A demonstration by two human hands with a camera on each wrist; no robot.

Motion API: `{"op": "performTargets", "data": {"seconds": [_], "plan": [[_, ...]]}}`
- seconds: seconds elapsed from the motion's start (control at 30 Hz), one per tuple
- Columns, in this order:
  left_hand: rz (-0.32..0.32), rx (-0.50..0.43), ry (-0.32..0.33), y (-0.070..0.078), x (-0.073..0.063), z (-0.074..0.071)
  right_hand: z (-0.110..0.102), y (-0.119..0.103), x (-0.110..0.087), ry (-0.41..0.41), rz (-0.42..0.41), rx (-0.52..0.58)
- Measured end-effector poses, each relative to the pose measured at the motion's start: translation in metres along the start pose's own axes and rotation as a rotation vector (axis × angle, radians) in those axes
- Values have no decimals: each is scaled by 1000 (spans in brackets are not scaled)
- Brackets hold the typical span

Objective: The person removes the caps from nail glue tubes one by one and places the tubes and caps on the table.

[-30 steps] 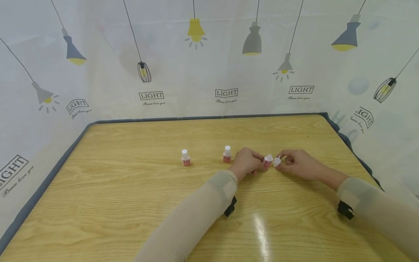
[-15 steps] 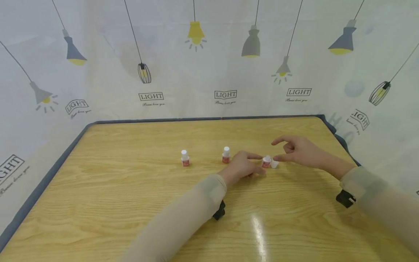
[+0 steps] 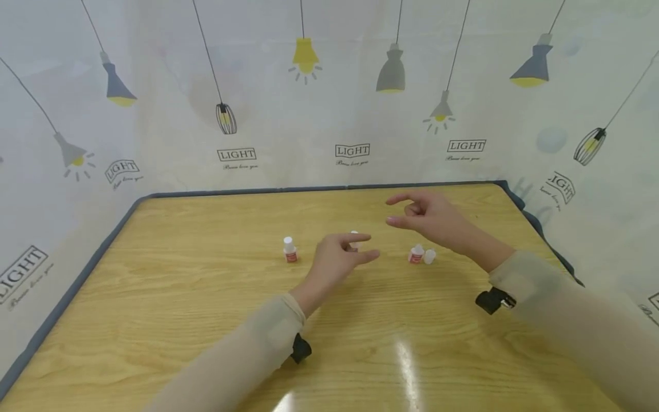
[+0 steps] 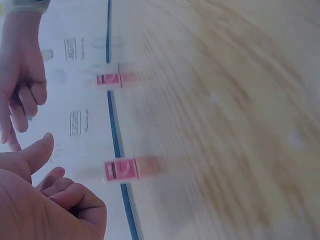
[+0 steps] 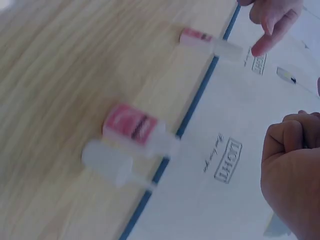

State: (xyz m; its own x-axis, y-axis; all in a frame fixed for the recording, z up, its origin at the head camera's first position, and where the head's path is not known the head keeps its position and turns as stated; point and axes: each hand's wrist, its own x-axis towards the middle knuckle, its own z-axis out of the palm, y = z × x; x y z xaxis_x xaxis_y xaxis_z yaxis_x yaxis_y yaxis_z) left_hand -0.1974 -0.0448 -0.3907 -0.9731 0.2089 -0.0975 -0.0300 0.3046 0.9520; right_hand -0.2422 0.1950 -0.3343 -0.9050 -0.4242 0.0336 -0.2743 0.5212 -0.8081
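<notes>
A small white bottle [image 3: 416, 255] with a red label stands uncapped on the right of the table. Right beside it sits its white cap [image 3: 429, 257], upside down; the right wrist view shows a thin stem on this cap [image 5: 107, 162]. My right hand [image 3: 435, 220] hovers above and behind them, thumb and index finger apart, holding nothing. My left hand [image 3: 334, 257] is over the table with thumb and index finger spread, also holding nothing. It partly hides a capped middle bottle [image 3: 354, 234] in the head view. Farther left stands another capped bottle [image 3: 290, 252].
The wooden table [image 3: 206, 320] has a dark blue edge along its back and sides. Behind it hangs a pale sheet [image 3: 278, 86] printed with lamps and lettering. Dark wrist devices [image 3: 301, 348] sit under both sleeves.
My right hand has let go of the cap, leaving it beside the uncapped bottle, then risen and moved left. My left hand has left that bottle and moved left in front of the middle bottle.
</notes>
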Motion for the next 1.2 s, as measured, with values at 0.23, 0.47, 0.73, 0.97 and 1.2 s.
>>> {"op": "performTargets", "data": {"seconds": [0.23, 0.47, 0.73, 0.97, 1.2], "plan": [[-104, 1, 110, -14, 5, -24, 47, 4, 19, 21, 80, 110], [-171, 17, 86, -29, 20, -26, 80, 16, 28, 45, 108, 179], [-235, -76, 47, -35, 32, -25, 93, 16, 30, 47, 209, 210], [-233, -8, 27, -37, 39, -23, 98, 19, 32, 92, 240, 225], [-225, 55, 54, -37, 41, -19, 100, 22, 33, 111, 227, 214]]}}
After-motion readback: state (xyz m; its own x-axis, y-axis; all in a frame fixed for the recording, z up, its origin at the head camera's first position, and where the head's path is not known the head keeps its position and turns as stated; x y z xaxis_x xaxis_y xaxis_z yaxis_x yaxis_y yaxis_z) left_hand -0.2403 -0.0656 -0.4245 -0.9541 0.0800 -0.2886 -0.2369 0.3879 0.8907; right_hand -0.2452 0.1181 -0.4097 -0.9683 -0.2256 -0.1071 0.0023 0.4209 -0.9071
